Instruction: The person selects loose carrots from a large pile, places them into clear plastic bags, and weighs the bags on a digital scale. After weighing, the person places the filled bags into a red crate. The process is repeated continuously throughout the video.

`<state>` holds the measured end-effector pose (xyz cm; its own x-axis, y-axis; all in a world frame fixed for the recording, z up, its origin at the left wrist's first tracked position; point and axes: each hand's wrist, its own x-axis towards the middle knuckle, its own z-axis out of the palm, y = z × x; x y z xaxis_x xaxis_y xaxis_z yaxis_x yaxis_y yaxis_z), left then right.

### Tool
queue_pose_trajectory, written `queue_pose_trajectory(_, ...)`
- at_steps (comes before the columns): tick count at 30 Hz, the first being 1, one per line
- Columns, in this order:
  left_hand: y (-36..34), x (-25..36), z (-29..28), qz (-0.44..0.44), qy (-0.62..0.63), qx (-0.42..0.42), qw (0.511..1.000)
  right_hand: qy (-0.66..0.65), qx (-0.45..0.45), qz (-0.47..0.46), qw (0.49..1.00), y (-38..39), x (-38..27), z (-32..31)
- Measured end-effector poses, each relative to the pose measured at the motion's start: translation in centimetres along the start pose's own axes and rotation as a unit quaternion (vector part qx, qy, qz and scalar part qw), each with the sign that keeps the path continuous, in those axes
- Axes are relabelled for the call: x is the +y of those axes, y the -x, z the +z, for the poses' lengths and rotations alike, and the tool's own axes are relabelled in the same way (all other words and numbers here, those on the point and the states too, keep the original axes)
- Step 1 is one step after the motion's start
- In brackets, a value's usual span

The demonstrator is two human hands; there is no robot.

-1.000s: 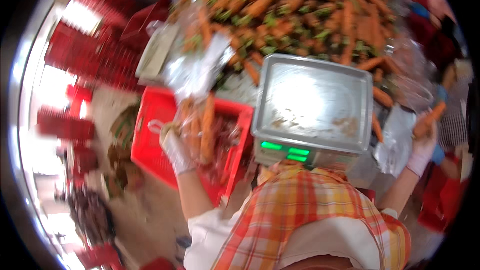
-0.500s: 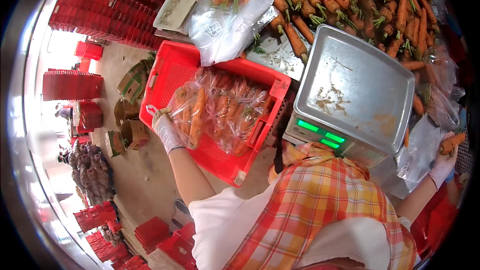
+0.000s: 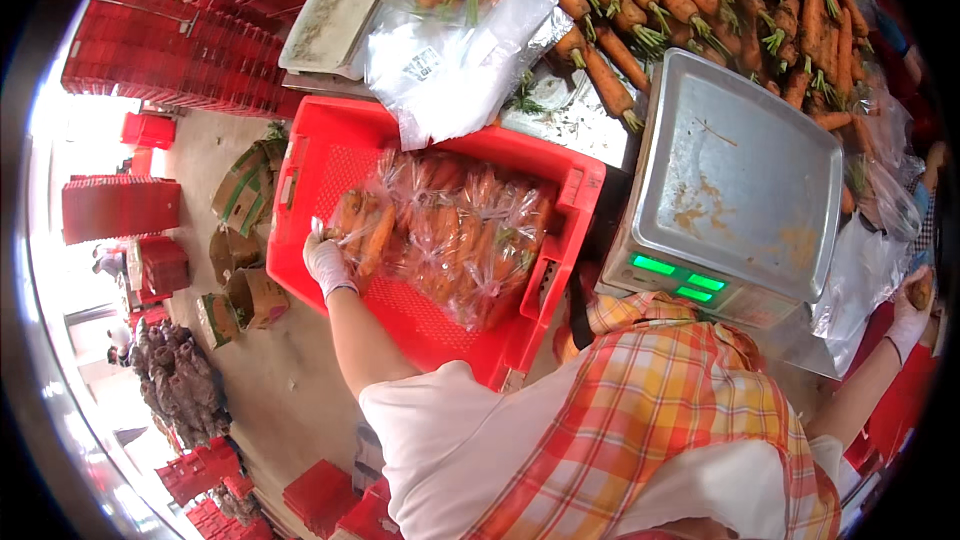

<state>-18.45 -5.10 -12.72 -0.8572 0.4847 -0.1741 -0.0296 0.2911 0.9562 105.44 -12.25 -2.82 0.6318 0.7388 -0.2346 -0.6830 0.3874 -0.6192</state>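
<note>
My left hand point(image 3: 328, 260), in a white glove, is closed on the top of a clear plastic bag of carrots point(image 3: 372, 240) at the left side of a red crate point(image 3: 335, 130). Several more bagged carrots point(image 3: 460, 240) lie inside that crate. Far to the right, my gloved right hand point(image 3: 910, 318) is wrapped round a carrot point(image 3: 920, 290), mostly hidden by the fingers. Beside this hand lie clear plastic bags point(image 3: 850, 265). Between my hands stands a scale point(image 3: 740, 180) with a bare, dirt-smeared metal tray and a lit green display.
Loose carrots point(image 3: 740, 0) with green stubs are heaped behind the scale. A second, pale scale point(image 3: 335, 15) and a white plastic bag point(image 3: 440, 70) are behind the crate. Stacked red crates point(image 3: 175, 50), cardboard boxes point(image 3: 255, 295) and a dark sack pile point(image 3: 175, 380) stand on the floor at left.
The bag in my left hand has settled lower against the other bags in the crate. My right hand has moved slightly right and nearer with its carrot. The view has shifted a little.
</note>
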Motion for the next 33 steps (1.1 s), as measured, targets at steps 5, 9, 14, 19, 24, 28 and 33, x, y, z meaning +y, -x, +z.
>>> queue_pose_trajectory(5, -3.4, -13.2, -2.4, 0.031, -0.132, -0.053, 0.989, -0.120, 0.117, -0.104, 0.980, 5.7, -2.3, 0.9)
queue_pose_trajectory(9, 0.9, -17.2, -0.2, 0.072, -0.427, -0.231, 0.871, -0.048, 0.265, -0.138, 0.953, 18.3, 10.7, 4.2)
queue_pose_trajectory(14, 2.4, -20.0, 7.0, 0.025, -0.409, -0.272, 0.871, 0.030, -0.021, -0.063, 0.997, 20.7, 13.0, -4.1)
queue_pose_trajectory(19, 5.4, -18.2, 17.8, 0.116, -0.417, -0.363, 0.825, 0.003, -0.001, -0.154, 0.988, 24.3, 22.9, 5.4)
queue_pose_trajectory(24, 8.6, -15.7, 22.9, 0.175, -0.458, -0.409, 0.770, 0.134, 0.300, -0.332, 0.884, 33.3, 16.2, 4.1)
queue_pose_trajectory(28, 9.6, -14.8, 23.9, 0.196, -0.482, -0.425, 0.741, 0.151, 0.486, -0.380, 0.773, 42.8, 14.7, 0.7)
queue_pose_trajectory(33, 9.0, -14.2, 22.9, 0.198, -0.498, -0.418, 0.733, 0.090, 0.625, -0.333, 0.700, 51.6, 18.1, -7.8)
